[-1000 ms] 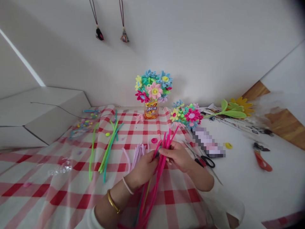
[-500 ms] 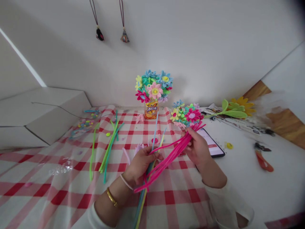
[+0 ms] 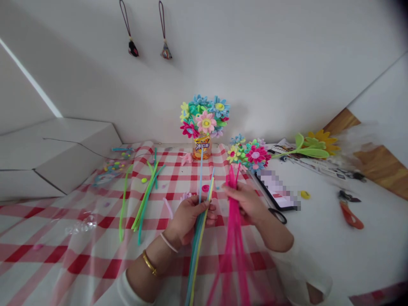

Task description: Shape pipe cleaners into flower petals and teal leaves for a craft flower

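My left hand (image 3: 191, 214) is closed round a few blue and yellow pipe cleaners (image 3: 196, 246) that run from near my body up toward the flower jar. My right hand (image 3: 247, 202) grips a bundle of hot-pink pipe cleaners (image 3: 234, 242), held upright just right of the left hand; their lower ends are blurred. Both hands hover over the red-and-white checked tablecloth (image 3: 79, 250). A pink button (image 3: 205, 188) lies just beyond my fingers.
A jar of pipe-cleaner flowers (image 3: 204, 127) stands at the back, with a loose flower bunch (image 3: 250, 154) to its right. Green pipe cleaners (image 3: 145, 197) lie left. A phone (image 3: 279, 191), scissors (image 3: 278, 214), orange pliers (image 3: 350, 212) and a yellow flower (image 3: 315, 144) are on the right.
The mixed bundle has been split: my right hand drew the pink pipe cleaners out to the right, then swung them back upright, while my left hand kept the blue and yellow ones.
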Tool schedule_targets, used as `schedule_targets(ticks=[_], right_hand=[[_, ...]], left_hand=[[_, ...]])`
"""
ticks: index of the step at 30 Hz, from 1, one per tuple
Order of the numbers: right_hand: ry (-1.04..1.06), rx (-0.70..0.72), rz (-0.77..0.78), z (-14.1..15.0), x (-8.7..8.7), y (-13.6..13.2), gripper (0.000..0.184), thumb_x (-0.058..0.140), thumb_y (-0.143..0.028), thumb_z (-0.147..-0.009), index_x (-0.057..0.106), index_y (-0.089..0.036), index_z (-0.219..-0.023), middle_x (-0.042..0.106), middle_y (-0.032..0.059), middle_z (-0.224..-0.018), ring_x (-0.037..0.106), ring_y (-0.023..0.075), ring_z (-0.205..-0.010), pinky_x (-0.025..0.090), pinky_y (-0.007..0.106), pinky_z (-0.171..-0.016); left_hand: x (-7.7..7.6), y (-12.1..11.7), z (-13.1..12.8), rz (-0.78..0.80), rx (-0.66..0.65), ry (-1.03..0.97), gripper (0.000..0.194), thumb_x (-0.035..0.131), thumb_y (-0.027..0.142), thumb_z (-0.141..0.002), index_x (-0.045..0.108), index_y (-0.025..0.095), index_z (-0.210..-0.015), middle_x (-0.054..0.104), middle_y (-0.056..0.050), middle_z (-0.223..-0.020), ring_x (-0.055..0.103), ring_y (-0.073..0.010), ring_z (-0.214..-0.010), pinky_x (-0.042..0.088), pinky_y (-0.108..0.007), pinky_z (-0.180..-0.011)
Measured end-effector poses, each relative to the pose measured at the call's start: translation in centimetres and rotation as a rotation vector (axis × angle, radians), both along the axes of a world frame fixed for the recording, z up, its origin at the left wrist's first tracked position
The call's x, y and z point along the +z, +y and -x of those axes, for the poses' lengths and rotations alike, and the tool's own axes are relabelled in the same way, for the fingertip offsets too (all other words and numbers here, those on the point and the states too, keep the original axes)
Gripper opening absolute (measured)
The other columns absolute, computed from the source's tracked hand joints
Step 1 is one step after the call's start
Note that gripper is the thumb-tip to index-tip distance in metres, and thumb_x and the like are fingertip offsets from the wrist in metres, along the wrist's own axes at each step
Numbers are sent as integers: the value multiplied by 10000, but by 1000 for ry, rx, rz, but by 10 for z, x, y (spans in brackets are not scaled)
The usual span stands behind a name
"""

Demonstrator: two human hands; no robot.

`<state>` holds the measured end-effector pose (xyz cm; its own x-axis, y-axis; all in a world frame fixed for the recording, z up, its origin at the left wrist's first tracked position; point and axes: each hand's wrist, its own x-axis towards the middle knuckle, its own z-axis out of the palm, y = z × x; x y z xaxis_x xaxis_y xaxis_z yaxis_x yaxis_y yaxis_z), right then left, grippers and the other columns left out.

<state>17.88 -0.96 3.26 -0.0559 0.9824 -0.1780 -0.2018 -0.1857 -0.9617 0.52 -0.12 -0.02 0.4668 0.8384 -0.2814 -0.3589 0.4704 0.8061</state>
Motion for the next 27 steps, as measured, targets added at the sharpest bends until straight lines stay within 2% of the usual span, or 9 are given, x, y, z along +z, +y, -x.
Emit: schedule_targets(ticks=[2,6,11,15,17,20,24,27], right_hand=[[-22,97,8,18,-9,-1,263,663,-412,-681,540,-184,-725,476,-68,-468,386,61,-330,318,183,-293],[-41,83,33,31,-12,-4,259,665,-404,-676,550,-183,-746,497,-67,-489,388,53,-324,301,168,-275],[-66,106,32,25,-9,-3,254,675,-391,-672,548,-175,-717,481,-71,-470,377,45,-309,286,163,-270],[-62,-9,-86,15,-16,4,262,647,-391,-698,511,-171,-659,457,-72,-445,395,56,-331,316,175,-307],[-73,-18,-114,11,-20,7,262,647,-377,-697,506,-166,-629,451,-70,-438,388,55,-335,311,177,-313],[6,-1,-55,9,-21,9,236,671,-355,-673,533,-164,-649,457,-74,-450,380,52,-345,302,178,-322],[120,-56,2,7,-16,9,238,701,-353,-648,563,-160,-651,440,-84,-444,338,31,-341,263,165,-317],[126,-1,39,1,-12,8,242,679,-365,-682,576,-148,-648,433,-80,-431,310,23,-326,232,161,-300]], left_hand=[[0,-2,-2,-28,-10,-2,204,684,224,-682,597,110,-826,655,-46,-703,616,-126,-550,514,-255,-539],[1,-5,-5,-73,11,19,244,715,256,-645,607,109,-806,660,-33,-659,612,-124,-541,495,-242,-540],[0,-5,-5,-87,7,68,260,715,287,-638,625,104,-800,661,-37,-651,612,-133,-557,490,-257,-562],[-2,-5,-3,-72,-11,121,259,715,309,-634,640,109,-781,653,-31,-638,578,-112,-514,456,-236,-522],[-1,-5,-3,-54,-21,144,264,724,302,-622,645,114,-791,644,-19,-613,565,-105,-496,440,-227,-506],[2,-6,-4,-50,-18,141,246,733,273,-608,642,113,-771,627,-2,-589,533,-79,-467,414,-202,-486],[1,-6,-2,-66,-65,150,236,726,266,-614,637,109,-766,614,3,-601,521,-72,-478,401,-200,-493],[-3,-5,0,-103,-115,188,264,723,290,-618,643,107,-792,600,3,-599,512,-73,-488,393,-204,-500]])
